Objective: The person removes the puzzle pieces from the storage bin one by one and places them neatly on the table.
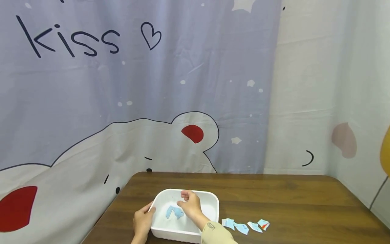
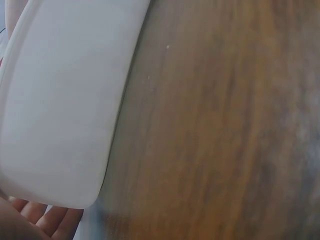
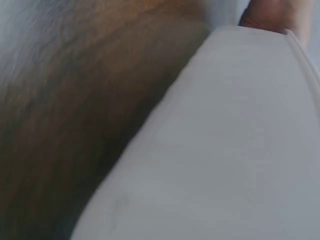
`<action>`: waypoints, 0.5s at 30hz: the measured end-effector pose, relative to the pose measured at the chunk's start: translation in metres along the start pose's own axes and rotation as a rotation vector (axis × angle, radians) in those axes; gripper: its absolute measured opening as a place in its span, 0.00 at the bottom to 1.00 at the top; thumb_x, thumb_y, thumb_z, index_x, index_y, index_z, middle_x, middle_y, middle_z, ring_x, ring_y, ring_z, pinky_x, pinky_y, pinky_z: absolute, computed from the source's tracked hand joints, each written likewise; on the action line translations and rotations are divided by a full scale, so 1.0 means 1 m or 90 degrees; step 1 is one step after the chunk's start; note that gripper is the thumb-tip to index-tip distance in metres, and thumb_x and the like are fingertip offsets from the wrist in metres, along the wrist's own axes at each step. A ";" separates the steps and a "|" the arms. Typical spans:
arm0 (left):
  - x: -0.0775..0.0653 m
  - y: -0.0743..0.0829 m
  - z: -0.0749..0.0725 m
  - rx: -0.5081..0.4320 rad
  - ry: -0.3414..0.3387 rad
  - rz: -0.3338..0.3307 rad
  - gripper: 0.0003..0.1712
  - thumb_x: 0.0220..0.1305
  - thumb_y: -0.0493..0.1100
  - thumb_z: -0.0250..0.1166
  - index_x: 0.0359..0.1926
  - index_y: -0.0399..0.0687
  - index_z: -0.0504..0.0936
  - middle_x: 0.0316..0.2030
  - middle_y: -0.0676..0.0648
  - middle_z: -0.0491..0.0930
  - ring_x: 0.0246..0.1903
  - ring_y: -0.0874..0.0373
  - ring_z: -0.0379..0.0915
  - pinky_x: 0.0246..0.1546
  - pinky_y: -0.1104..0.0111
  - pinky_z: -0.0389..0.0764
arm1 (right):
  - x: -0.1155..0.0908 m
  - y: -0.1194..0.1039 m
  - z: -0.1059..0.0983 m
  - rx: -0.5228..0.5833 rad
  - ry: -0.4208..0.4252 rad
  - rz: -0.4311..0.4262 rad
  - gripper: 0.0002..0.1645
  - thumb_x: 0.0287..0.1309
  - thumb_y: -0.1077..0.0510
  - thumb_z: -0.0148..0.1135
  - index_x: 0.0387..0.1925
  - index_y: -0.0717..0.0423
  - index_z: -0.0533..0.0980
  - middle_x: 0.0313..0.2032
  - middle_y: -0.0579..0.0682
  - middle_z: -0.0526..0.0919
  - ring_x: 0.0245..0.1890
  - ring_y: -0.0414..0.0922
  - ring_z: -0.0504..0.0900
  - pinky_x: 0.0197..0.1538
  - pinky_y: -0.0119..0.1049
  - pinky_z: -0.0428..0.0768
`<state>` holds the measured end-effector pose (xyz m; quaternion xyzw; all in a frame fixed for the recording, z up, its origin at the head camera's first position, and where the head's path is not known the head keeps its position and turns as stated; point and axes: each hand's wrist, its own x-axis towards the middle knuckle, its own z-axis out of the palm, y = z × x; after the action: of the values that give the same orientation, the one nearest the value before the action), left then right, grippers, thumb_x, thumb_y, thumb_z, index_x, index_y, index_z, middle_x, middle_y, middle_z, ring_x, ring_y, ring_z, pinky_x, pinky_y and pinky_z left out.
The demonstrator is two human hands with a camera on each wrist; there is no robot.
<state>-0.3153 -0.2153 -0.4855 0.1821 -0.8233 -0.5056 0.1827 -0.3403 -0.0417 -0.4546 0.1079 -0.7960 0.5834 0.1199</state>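
Observation:
A white plastic basin [image 1: 164,227] stands on the table, in front of me. My left hand [image 1: 142,219] grips its left rim, thumb at the edge and fingers along the outer wall. In the left wrist view, fingers [image 2: 54,218] show at the end of the basin's wall. Two torn light-blue paper pieces [image 1: 178,212] lie on the basin floor. Over the basin, just right of these pieces, is my right hand [image 1: 191,205], its fingers loosely bent, thumb apart, and nothing visible between them. The right wrist view is blurred and mostly filled by the basin's outer wall [image 3: 215,140].
Several torn blue-and-white paper pieces [image 1: 241,228] lie in a row on the brown wooden table [image 1: 292,200], right of the basin; one piece [image 1: 263,224] has a red mark. A printed curtain [image 1: 195,67] hangs behind the table's far edge.

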 end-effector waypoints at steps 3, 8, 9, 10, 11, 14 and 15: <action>0.000 0.000 -0.001 0.005 0.000 -0.004 0.22 0.62 0.45 0.59 0.55 0.42 0.81 0.59 0.30 0.73 0.58 0.29 0.70 0.53 0.44 0.70 | -0.001 0.003 0.011 -0.011 -0.018 0.022 0.21 0.42 0.70 0.68 0.43 0.70 0.78 0.36 0.58 0.84 0.37 0.48 0.81 0.45 0.36 0.80; -0.001 0.002 -0.001 0.015 0.009 0.003 0.21 0.62 0.45 0.60 0.54 0.43 0.82 0.58 0.31 0.75 0.58 0.30 0.71 0.50 0.46 0.71 | -0.003 0.006 0.023 -0.052 -0.010 0.054 0.23 0.39 0.71 0.67 0.43 0.70 0.77 0.33 0.53 0.82 0.36 0.48 0.82 0.45 0.42 0.82; -0.001 0.002 -0.001 0.016 0.012 0.005 0.21 0.62 0.45 0.61 0.54 0.43 0.82 0.58 0.31 0.75 0.57 0.30 0.72 0.49 0.47 0.71 | -0.003 0.007 0.024 -0.057 -0.003 0.054 0.24 0.38 0.71 0.67 0.44 0.70 0.77 0.33 0.53 0.82 0.36 0.48 0.81 0.45 0.42 0.81; -0.001 0.003 0.000 0.015 0.015 0.006 0.21 0.62 0.45 0.61 0.54 0.43 0.82 0.57 0.31 0.76 0.57 0.30 0.72 0.48 0.47 0.71 | -0.003 0.007 0.025 -0.061 0.002 0.052 0.25 0.37 0.70 0.67 0.44 0.71 0.76 0.33 0.54 0.82 0.37 0.49 0.81 0.46 0.43 0.81; -0.001 0.003 0.000 0.015 0.017 0.007 0.21 0.62 0.45 0.61 0.54 0.43 0.82 0.57 0.31 0.76 0.57 0.30 0.72 0.48 0.47 0.71 | -0.003 0.007 0.025 -0.063 0.004 0.049 0.26 0.37 0.70 0.67 0.45 0.71 0.76 0.33 0.54 0.82 0.37 0.49 0.81 0.46 0.43 0.81; -0.001 0.002 -0.001 0.014 0.019 0.008 0.21 0.61 0.45 0.61 0.54 0.43 0.82 0.57 0.31 0.76 0.56 0.30 0.73 0.47 0.47 0.71 | -0.001 0.009 0.025 -0.063 -0.015 0.046 0.28 0.38 0.70 0.68 0.47 0.73 0.75 0.36 0.57 0.81 0.39 0.51 0.80 0.49 0.45 0.80; -0.001 0.001 -0.002 0.011 0.021 0.005 0.21 0.61 0.45 0.61 0.54 0.43 0.82 0.57 0.30 0.76 0.56 0.30 0.72 0.48 0.47 0.71 | -0.001 0.009 0.026 -0.063 -0.030 0.052 0.28 0.38 0.70 0.68 0.47 0.73 0.74 0.37 0.58 0.81 0.40 0.52 0.80 0.50 0.46 0.80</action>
<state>-0.3134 -0.2153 -0.4840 0.1889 -0.8253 -0.4946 0.1965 -0.3438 -0.0635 -0.4705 0.0831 -0.8301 0.5452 0.0826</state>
